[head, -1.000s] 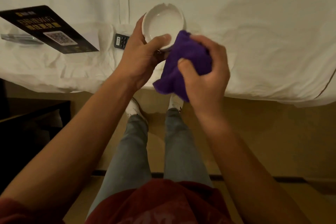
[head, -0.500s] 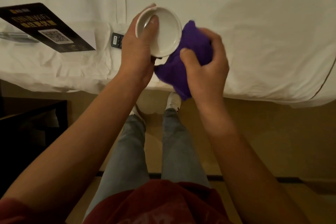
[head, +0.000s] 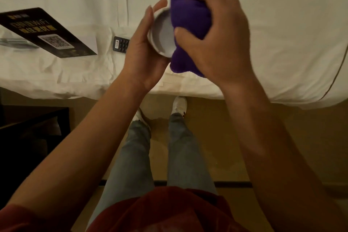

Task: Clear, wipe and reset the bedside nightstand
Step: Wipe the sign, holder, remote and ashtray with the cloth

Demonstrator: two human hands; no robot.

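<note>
Ashtray (head: pixel 163 38) is sitting up in the air over the bed (head: pixel 263 24), tilted on edge, and I am cupping its rim with my left hand (head: pixel 145 56). My right hand (head: pixel 212 37) is clenching the purple cloth (head: pixel 188 22) against it. I judge it hard, smooth, slippery and breakable, so gripping across the rim looks safest. 1 remote (head: pixel 120 45) and 1 black card (head: pixel 47 32) are lying on the sheet.
</note>
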